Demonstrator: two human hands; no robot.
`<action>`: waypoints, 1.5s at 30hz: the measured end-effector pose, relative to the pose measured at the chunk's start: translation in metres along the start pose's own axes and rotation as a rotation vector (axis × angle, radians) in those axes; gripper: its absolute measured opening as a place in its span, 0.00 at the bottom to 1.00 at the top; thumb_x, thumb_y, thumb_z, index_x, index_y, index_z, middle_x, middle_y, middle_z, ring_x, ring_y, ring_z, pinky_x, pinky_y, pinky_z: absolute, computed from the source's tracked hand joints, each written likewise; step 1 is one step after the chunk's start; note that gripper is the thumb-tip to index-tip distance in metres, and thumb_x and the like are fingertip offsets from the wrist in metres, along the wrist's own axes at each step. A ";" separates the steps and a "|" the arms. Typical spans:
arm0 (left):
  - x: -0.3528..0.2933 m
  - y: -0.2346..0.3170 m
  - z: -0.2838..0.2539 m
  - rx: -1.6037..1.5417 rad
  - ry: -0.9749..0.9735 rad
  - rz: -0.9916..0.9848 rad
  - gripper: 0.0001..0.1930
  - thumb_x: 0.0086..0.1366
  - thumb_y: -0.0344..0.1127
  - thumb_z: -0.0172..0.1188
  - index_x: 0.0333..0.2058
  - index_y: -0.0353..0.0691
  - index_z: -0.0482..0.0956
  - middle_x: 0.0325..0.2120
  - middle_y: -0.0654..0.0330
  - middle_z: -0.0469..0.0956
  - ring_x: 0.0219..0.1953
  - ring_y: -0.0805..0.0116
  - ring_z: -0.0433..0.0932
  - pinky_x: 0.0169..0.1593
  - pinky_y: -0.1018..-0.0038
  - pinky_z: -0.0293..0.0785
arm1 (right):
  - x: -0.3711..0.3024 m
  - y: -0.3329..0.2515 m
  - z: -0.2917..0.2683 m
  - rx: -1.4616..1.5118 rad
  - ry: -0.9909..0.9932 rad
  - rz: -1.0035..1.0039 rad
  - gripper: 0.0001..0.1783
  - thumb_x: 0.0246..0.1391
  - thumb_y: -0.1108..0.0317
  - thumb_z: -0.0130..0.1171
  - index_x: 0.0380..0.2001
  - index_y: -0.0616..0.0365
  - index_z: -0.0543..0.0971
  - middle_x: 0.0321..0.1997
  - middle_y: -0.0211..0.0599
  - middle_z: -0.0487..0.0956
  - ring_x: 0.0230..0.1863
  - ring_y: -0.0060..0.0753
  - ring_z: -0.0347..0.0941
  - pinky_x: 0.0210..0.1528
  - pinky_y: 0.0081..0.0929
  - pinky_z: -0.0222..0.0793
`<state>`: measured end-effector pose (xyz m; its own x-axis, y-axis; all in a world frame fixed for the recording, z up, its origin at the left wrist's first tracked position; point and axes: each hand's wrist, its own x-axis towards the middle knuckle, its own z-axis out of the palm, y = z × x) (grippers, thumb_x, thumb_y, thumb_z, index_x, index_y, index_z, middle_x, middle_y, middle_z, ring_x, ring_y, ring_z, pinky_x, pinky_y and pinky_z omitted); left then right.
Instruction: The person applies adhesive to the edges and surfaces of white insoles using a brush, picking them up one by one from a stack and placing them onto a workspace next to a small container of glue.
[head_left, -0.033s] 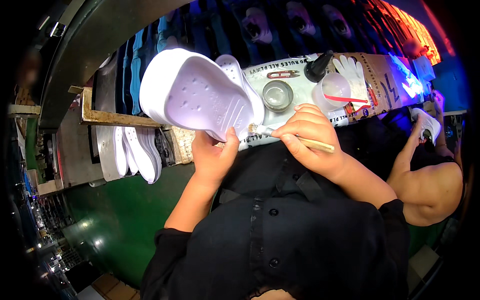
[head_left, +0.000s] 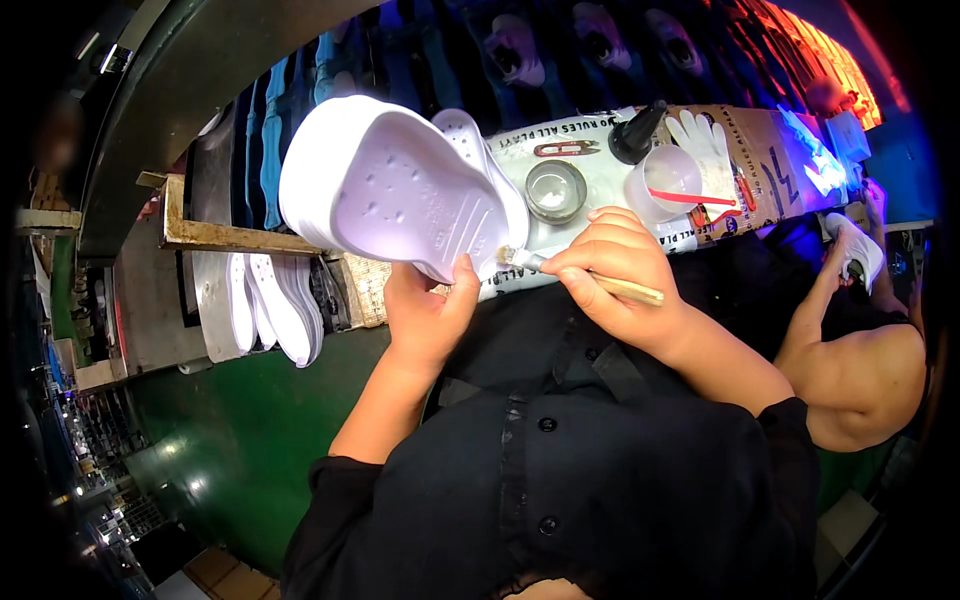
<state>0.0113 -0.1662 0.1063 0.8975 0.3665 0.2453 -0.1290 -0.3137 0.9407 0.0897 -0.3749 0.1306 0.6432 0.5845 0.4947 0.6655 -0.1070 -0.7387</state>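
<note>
A pale, lilac-white shoe sole [head_left: 415, 190] tops what looks like a stack of nested soles, its raised rim curving around a dimpled inner face. My left hand [head_left: 430, 310] is closed on its near, narrow end, thumb on the upper side and fingers mostly hidden beneath. Between the thumb and fingers of my right hand [head_left: 625, 270] is a paintbrush [head_left: 640, 291] with a wooden handle and a metal collar. Its bristles meet the sole's near end, just right of my left thumb. Behind the right hand stands a round glass jar [head_left: 556, 192].
On the covered bench lie thread snips [head_left: 566, 149], a black cone-tipped bottle [head_left: 636, 135], a clear plastic cup [head_left: 664, 182] with a red strip across it, and a white glove [head_left: 703, 140]. More soles [head_left: 285, 305] rest at left. A co-worker [head_left: 855, 370] handles a white shoe at right.
The brush has shifted very slightly, its handle end a little to the left. The left hand and the sole stay where they were.
</note>
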 end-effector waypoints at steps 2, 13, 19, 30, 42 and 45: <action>0.000 -0.001 -0.001 0.040 -0.015 0.017 0.15 0.58 0.25 0.58 0.43 0.23 0.72 0.37 0.49 0.78 0.38 0.65 0.80 0.43 0.73 0.75 | -0.001 0.003 0.001 -0.071 -0.016 -0.006 0.04 0.50 0.69 0.60 0.28 0.56 0.81 0.22 0.31 0.77 0.27 0.35 0.72 0.43 0.33 0.62; 0.004 -0.005 0.003 0.086 0.015 0.272 0.14 0.52 0.21 0.59 0.39 0.26 0.75 0.34 0.50 0.78 0.35 0.61 0.79 0.40 0.70 0.75 | 0.001 -0.002 -0.001 -0.089 0.020 -0.020 0.02 0.49 0.70 0.61 0.25 0.55 0.81 0.21 0.31 0.76 0.26 0.35 0.70 0.44 0.33 0.62; 0.003 -0.011 -0.001 0.157 -0.040 0.347 0.20 0.53 0.20 0.57 0.47 0.27 0.70 0.42 0.48 0.75 0.43 0.59 0.78 0.47 0.69 0.73 | 0.001 -0.003 -0.007 -0.123 0.001 -0.013 0.02 0.48 0.69 0.62 0.26 0.54 0.81 0.21 0.30 0.76 0.28 0.34 0.71 0.48 0.34 0.62; 0.000 -0.015 0.000 0.225 -0.074 0.409 0.26 0.54 0.19 0.58 0.54 0.28 0.64 0.48 0.48 0.72 0.49 0.59 0.75 0.54 0.68 0.70 | 0.002 -0.002 -0.001 -0.059 0.035 -0.024 0.04 0.49 0.68 0.60 0.25 0.55 0.82 0.20 0.31 0.76 0.27 0.35 0.72 0.47 0.35 0.63; 0.008 -0.008 0.003 0.382 0.111 0.447 0.20 0.51 0.31 0.62 0.44 0.33 0.77 0.36 0.52 0.79 0.34 0.54 0.79 0.38 0.67 0.76 | 0.001 0.000 0.000 -0.024 0.035 0.019 0.06 0.52 0.68 0.59 0.25 0.55 0.82 0.22 0.31 0.77 0.28 0.35 0.71 0.48 0.36 0.63; 0.009 -0.005 0.001 0.455 0.082 0.556 0.17 0.51 0.29 0.61 0.42 0.32 0.78 0.35 0.52 0.79 0.32 0.55 0.79 0.37 0.68 0.76 | -0.006 0.005 -0.001 -0.042 0.016 0.020 0.05 0.52 0.68 0.59 0.26 0.56 0.81 0.23 0.32 0.77 0.28 0.36 0.71 0.48 0.36 0.62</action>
<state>0.0199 -0.1618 0.1031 0.7130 0.1055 0.6932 -0.3530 -0.8002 0.4849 0.0895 -0.3797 0.1247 0.6621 0.5689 0.4879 0.6676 -0.1519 -0.7288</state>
